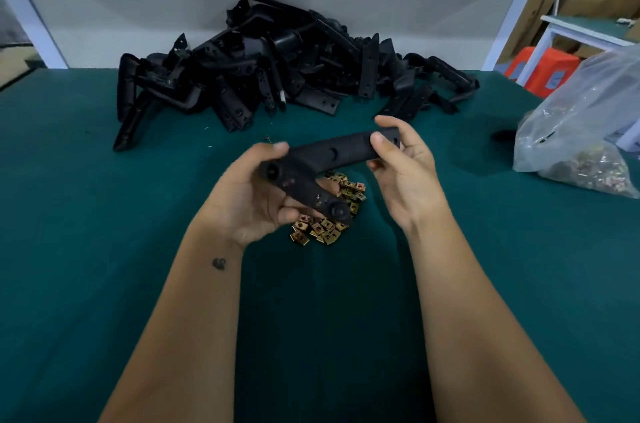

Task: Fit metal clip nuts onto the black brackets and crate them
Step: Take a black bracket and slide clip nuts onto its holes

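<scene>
I hold one angled black bracket [311, 162] above the green table, over a small heap of brass-coloured clip nuts [332, 214]. My left hand [252, 194] grips the bracket at its bend and lower arm, fingers curled under it. At the far end of the upper arm my right hand [405, 162] pinches the bracket between thumb and fingers. Behind them, at the back of the table, lies a big pile of loose black brackets [277, 69]. No crate is in view.
A clear plastic bag [581, 131] holding more clip nuts lies at the right on the green table mat [104, 214]. A white shelf frame [38, 27] stands behind the pile. Beyond the right edge are a red stool [540, 69] and a white bench.
</scene>
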Demonstrator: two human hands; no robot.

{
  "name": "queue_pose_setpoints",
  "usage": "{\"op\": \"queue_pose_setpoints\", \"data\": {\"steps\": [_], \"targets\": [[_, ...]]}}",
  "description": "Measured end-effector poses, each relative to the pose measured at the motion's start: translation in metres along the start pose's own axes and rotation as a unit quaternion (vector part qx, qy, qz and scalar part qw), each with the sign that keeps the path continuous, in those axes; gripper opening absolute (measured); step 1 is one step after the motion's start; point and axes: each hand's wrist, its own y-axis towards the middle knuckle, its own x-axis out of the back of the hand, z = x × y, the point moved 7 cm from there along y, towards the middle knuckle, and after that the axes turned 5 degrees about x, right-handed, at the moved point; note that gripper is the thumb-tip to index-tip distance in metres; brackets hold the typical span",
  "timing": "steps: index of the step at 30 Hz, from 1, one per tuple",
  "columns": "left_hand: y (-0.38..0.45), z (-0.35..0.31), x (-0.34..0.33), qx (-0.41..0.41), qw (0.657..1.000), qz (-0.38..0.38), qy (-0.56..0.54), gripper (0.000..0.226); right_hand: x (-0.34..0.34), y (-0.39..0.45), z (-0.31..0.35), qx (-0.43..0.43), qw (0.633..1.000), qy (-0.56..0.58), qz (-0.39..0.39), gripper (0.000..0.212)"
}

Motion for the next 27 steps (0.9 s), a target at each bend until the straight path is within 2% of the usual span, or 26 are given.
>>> {"op": "queue_pose_setpoints", "data": {"steps": [2, 3, 6, 8, 10, 12, 14, 15, 20, 23, 27], "targets": [[-0.004, -0.002, 0.003, -0.005, 1.000, 0.023, -0.005, 0.066, -0.003, 0.000, 0.000, -0.002, 1.000, -0.026, 0.006, 0.024], [-0.004, -0.003, 0.006, -0.021, 1.000, 0.017, -0.008, 0.055, -0.002, 0.000, -0.001, -0.006, 0.999, -0.054, -0.006, 0.022], [-0.003, -0.012, 0.019, -0.091, 0.987, -0.067, -0.111, 0.027, 0.006, -0.004, -0.002, -0.022, 0.971, -0.222, -0.087, 0.013], [-0.002, -0.016, 0.033, -0.147, 0.961, -0.138, -0.190, 0.031, 0.007, -0.005, 0.001, -0.014, 0.925, -0.369, -0.093, 0.018], [-0.003, -0.014, 0.045, -0.182, 0.924, -0.196, -0.272, 0.021, -0.003, -0.006, -0.002, -0.010, 0.869, -0.494, -0.022, 0.024], [-0.003, -0.010, 0.053, -0.191, 0.898, -0.238, -0.318, 0.015, -0.017, -0.010, -0.010, -0.006, 0.796, -0.602, 0.065, 0.028], [-0.003, -0.009, 0.058, -0.200, 0.890, -0.250, -0.323, 0.021, -0.028, -0.013, -0.018, 0.017, 0.727, -0.678, 0.110, 0.025], [-0.003, -0.010, 0.059, -0.206, 0.893, -0.247, -0.316, 0.024, -0.030, -0.013, -0.020, 0.027, 0.715, -0.690, 0.113, 0.024], [0.009, -0.010, 0.050, -0.200, 0.927, -0.201, -0.246, 0.032, -0.030, -0.012, -0.020, 0.052, 0.753, -0.650, 0.090, 0.017], [0.016, -0.006, 0.042, -0.181, 0.944, -0.165, -0.220, 0.032, -0.031, -0.013, -0.018, 0.060, 0.812, -0.576, 0.070, 0.008], [0.019, -0.002, 0.033, -0.168, 0.945, -0.160, -0.231, 0.027, -0.032, -0.012, -0.015, 0.045, 0.889, -0.453, 0.043, 0.017]]}}
